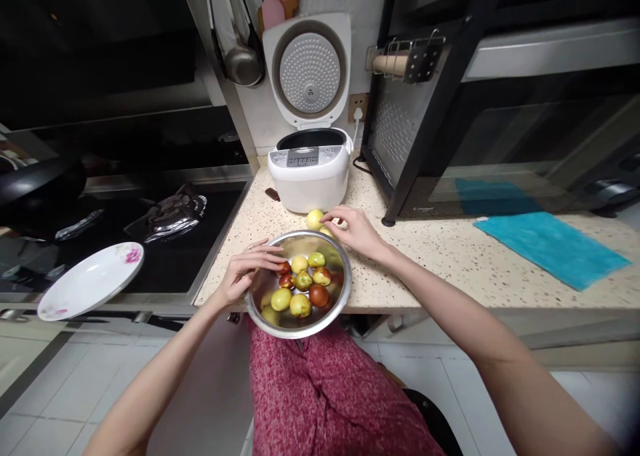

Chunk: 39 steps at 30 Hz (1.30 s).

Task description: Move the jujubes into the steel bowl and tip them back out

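Observation:
My left hand (246,269) lies over the left rim of a steel bowl (345,269), its fingers stretched apart and reaching inside beside a red-brown jujube (284,268). In the bowl sit several jujubes, some yellow-green, some brown. The bowl juts past the counter's front edge above my lap. Behind it, on the counter, my right hand (356,231) has its thumb and fingers bent together at two yellow-green jujubes. One jujube (314,219) shows left of the fingertips; the other (326,231) is partly hidden by the thumb and bowl rim.
A white rice cooker (310,186) with its lid raised stands behind the bowl. At left are a gas hob (175,216) and a floral white plate (93,279) overhanging the edge. A black-framed rack (400,143) and a blue cloth (553,246) are at right.

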Tool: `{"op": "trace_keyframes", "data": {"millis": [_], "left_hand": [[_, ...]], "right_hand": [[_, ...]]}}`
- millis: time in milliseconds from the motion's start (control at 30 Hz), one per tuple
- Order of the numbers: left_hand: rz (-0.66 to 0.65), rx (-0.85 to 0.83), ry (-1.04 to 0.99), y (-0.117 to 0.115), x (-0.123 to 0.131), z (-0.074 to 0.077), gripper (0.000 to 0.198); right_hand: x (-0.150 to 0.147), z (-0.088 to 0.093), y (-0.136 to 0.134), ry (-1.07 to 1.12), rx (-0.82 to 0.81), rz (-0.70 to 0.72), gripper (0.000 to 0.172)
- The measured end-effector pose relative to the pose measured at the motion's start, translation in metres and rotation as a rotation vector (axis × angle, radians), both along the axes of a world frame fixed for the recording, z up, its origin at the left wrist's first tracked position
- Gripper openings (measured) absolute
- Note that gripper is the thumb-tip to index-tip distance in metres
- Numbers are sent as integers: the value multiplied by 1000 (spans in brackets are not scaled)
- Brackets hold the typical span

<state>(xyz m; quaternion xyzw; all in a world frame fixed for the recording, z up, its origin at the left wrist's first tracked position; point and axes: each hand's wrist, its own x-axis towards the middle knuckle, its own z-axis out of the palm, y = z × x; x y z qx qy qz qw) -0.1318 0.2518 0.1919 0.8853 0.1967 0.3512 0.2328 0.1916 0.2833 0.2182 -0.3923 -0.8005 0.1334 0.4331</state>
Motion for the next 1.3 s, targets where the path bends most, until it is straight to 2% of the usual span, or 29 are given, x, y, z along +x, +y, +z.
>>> {"op": "trace_keyframes", "data": {"millis": [200, 333, 500, 667, 767, 1000, 1133, 1300], "left_hand": [[138, 38, -54, -3, -37, -1, 45], [192, 75, -103, -4, -48, -2, 44], [234, 124, -147, -5, -48, -1, 43], [243, 128, -145, -7, -44, 1, 46], [253, 132, -169, -8, -43, 1, 46], [242, 94, -195, -9, -40, 0, 42], [214, 44, -175, -7, -41, -1, 42], [202, 18, -156, -7, -40, -1, 46]], "right_hand": [[5, 0, 3, -40, 11, -78, 19], [6, -2, 5, -103, 8, -120, 20], [6, 0, 3, -172, -21, -103, 16], [0, -2, -2, -266, 42, 123, 19], [-8, -9, -2, -366, 108, 189, 27], [-25, -24, 6, -473, 130, 191, 42], [-30, -26, 9, -481, 142, 210, 35], [-25, -15, 5, -369, 192, 144, 28]]}}
